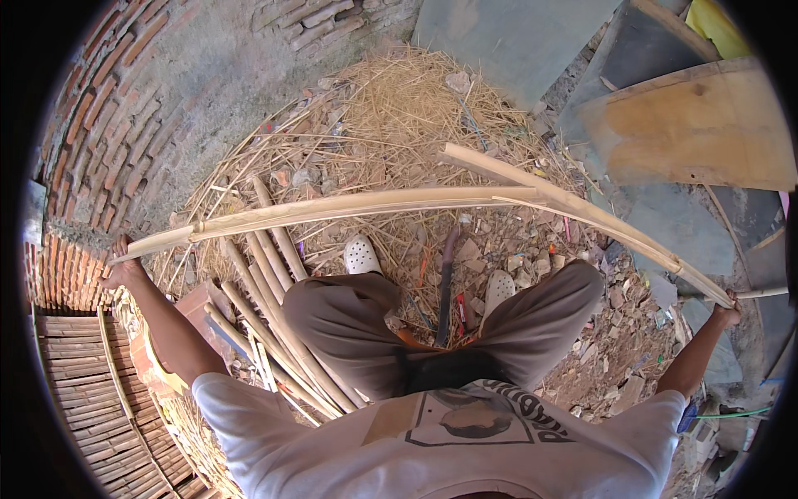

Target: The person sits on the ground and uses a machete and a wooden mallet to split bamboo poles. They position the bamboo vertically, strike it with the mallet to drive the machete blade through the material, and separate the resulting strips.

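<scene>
Both my arms are stretched wide to the sides. My left hand [125,264] is closed round the far left end of a long split bamboo strip [332,205], pale on its inner face. Out at the right, my right hand [727,310] grips the end of a second split bamboo length [615,223]. The two lengths cross and touch in front of my knees, right of the middle; whether they are still joined there I cannot tell. A thin sliver sticks out near the crossing.
Several bamboo poles [264,258] lie by my left leg. A narrow dark tool [445,291] stands between my feet. Straw [399,108] and rubble [615,333] cover the ground. A brick wall [116,125] rises at left, a slatted bamboo panel [91,399] below it; boards [690,125] lean at right.
</scene>
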`<state>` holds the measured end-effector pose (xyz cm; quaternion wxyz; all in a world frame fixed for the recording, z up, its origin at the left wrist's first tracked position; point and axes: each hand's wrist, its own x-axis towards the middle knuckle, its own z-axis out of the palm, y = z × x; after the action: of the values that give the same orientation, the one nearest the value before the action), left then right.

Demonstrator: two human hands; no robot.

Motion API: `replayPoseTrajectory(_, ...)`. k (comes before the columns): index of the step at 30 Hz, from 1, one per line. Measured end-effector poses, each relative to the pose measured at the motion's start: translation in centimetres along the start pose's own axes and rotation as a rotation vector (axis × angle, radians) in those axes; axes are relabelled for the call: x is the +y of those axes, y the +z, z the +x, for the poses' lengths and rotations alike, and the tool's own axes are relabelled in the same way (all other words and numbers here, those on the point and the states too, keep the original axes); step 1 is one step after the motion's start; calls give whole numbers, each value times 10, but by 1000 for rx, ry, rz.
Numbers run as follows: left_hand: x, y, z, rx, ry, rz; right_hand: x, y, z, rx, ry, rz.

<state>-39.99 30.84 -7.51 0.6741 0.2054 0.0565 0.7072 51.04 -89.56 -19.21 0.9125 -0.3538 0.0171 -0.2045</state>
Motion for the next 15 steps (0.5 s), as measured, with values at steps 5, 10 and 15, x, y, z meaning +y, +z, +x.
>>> replayPoseTrajectory(5,10,-17,-18,270,252,273,-58,-38,-27,213,-244,-206)
replayPoseTrajectory(10,22,77,-68,398,550,339,-56,-29,-72,898,-517,-672)
replayPoseTrajectory(15,34,58,-67,255,503,342,-101,2,-17,544,-657,-322)
